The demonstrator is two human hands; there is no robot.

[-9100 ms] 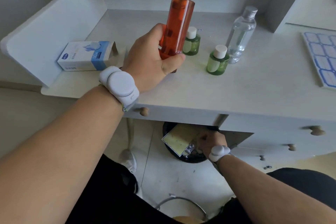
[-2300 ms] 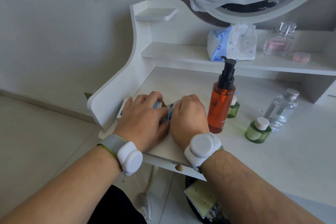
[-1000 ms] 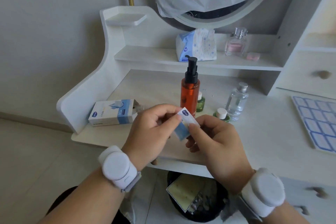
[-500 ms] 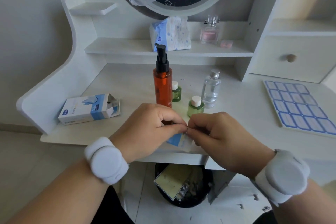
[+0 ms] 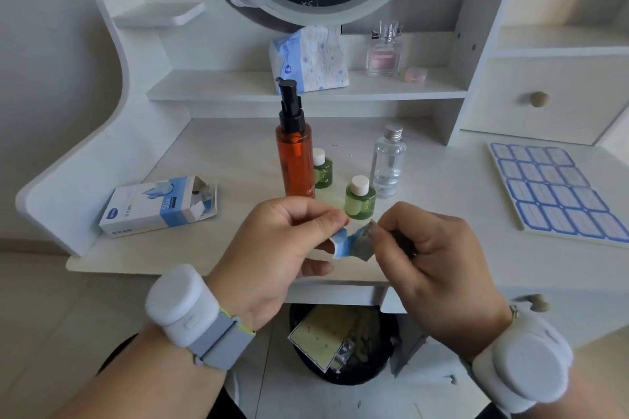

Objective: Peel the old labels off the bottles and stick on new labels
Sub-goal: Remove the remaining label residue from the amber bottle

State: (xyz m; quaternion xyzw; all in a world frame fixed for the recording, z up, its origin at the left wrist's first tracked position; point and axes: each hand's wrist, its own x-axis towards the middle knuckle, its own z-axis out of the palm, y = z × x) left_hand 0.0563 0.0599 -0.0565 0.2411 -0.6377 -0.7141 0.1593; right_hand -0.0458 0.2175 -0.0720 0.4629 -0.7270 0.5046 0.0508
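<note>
nearest the camera, both wrists carried white puck-shaped bands. the left hand [image 5: 272, 248] and right hand [image 5: 432, 269] were raised above the front edge of the white desk [image 5: 442, 248], over a black bin [image 5: 343, 343] on the floor below. between them was a small blue-and-white sachet [image 5: 354, 243]: left thumb and forefinger pinched its left end, right thumb and forefinger pinched its right, foil-coloured end, remaining fingers of both hands curled in. the sachet spanned the gap between the two pinches and looked crumpled; whether it was torn open could not be told.

just behind the hands stood a small green bottle [image 5: 359, 197] with white cap. behind it, a tall orange pump bottle [image 5: 295, 156], a second green bottle [image 5: 322, 169] touching or just beside the orange one, and a clear bottle [image 5: 388, 161] with silver cap. an opened blue-and-white box [image 5: 156, 204] lay to the left. a sheet of blue-bordered labels [image 5: 551, 187] lay flat to the right, well apart from the bottles.

on the rear shelf: a tissue pack [image 5: 309, 59] and a perfume bottle [image 5: 384, 51].
</note>
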